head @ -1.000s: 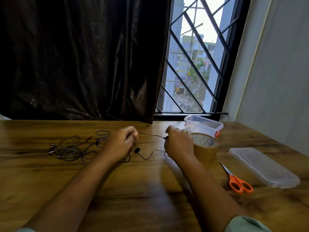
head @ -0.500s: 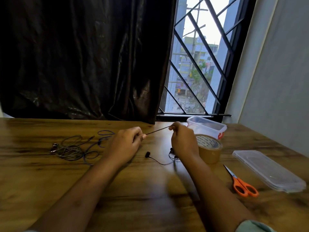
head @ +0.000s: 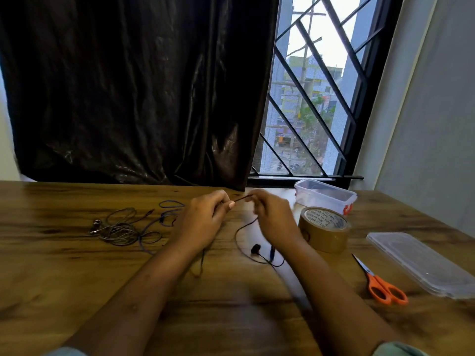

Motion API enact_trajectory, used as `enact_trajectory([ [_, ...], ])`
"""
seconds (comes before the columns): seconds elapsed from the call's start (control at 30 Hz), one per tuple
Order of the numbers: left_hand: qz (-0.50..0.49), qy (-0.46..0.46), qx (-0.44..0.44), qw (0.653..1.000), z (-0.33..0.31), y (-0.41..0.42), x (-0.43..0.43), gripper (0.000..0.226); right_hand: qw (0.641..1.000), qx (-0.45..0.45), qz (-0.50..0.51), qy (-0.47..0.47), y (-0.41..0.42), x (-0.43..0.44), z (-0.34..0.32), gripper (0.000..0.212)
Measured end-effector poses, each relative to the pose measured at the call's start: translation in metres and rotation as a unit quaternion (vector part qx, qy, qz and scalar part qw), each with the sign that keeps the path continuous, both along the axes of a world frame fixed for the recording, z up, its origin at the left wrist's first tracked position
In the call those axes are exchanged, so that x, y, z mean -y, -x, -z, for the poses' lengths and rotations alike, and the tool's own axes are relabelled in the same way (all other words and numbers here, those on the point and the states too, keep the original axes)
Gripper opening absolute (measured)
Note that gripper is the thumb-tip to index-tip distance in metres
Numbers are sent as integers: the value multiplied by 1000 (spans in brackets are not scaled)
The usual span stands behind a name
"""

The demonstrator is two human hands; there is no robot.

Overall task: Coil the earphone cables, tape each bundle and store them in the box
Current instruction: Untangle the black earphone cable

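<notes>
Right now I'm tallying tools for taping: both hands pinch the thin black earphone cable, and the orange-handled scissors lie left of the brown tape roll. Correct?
The head view shows the orange-handled scissors right of the brown tape roll, not left. Left hand and right hand pinch the thin black earphone cable.

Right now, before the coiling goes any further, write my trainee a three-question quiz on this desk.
1. True or false: the box is open, its lid lying apart on the table.
2. Which sits nearest the right hand? A tape roll; B scissors; C lid.
3. Fill in: the left hand and right hand both pinch a black ____.
Key: 1 true; 2 A; 3 cable.
</notes>
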State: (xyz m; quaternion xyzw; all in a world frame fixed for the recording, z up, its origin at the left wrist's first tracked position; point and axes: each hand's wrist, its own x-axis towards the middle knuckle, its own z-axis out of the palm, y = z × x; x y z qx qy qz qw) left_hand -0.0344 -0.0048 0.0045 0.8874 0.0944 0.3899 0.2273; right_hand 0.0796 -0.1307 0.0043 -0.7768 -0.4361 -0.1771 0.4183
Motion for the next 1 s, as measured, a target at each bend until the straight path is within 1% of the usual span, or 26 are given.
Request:
enact_trajectory([
  [0.07, -5, 3, -17, 1000, 1, -2, -2, 19, 991, -50, 117, -37, -11, 11, -5, 27],
  [0.1, -8, 1, -24, 1000, 2, -2, -3, 19, 983, -58, 167, -50, -12, 15, -8, 27],
  [0.13, -14, -3, -29, 999, 3, -3, -4, 19, 976, -46, 209, -40, -11, 18, -10, 28],
  [0.2, -20, -4, -24, 1000, 4, -4, -6, 19, 965, 3, 260, 43, -5, 19, -11, 37],
  [0.23, -16, 8, -14, 1000, 4, -4, -6, 20, 966, 35, 246, 76, 2, 18, -12, 44],
  [0.27, -9, 23, -6, 1000, 5, -4, -7, 20, 974, 69, 197, 93, 9, 15, -14, 52],
  [0.33, 10, 26, 3, 1000, 7, -4, -6, 18, 988, 107, 51, 95, 24, 4, -11, 65],
  [0.37, 19, 17, 8, 1000, 8, -5, -5, 18, 989, 108, -1, 100, 29, -2, -7, 65],
  [0.4, 26, 7, 15, 1000, 9, -5, -4, 21, 988, 104, -30, 109, 32, -9, -2, 61],
  [0.47, 25, -16, 20, 999, 10, -7, -5, 28, 989, 99, -50, 95, 28, -16, 6, 44],
  [0.53, 26, -29, 5, 999, 12, -8, -6, 19, 993, 90, -41, 61, 18, -12, 6, 27],
  [0.57, 26, -35, -10, 999, 12, -9, -6, 17, 995, 77, -23, 52, 13, -8, 4, 25],
  [0.63, 19, -55, -36, 998, 12, -9, -2, 17, 998, 36, 36, 23, 3, 0, 1, 26],
  [0.7, 9, -63, -40, 997, 11, -8, 1, 17, 994, -3, 101, -38, -2, 8, -2, 26],
  [0.77, -5, -55, -37, 998, 9, -6, 1, 13, 981, -43, 156, -109, -8, 13, -6, 26],
  [0.83, -17, -55, -40, 998, 9, -5, -4, 12, 963, -80, 203, -158, -14, 18, -12, 26],
  [0.93, -18, -30, -48, 998, 9, -4, -11, 17, 951, -98, 232, -177, -18, 23, -14, 26],
  [1.0, -8, 1, -36, 999, 7, -4, -10, 18, 955, -95, 233, -155, -14, 24, -16, 26],
])
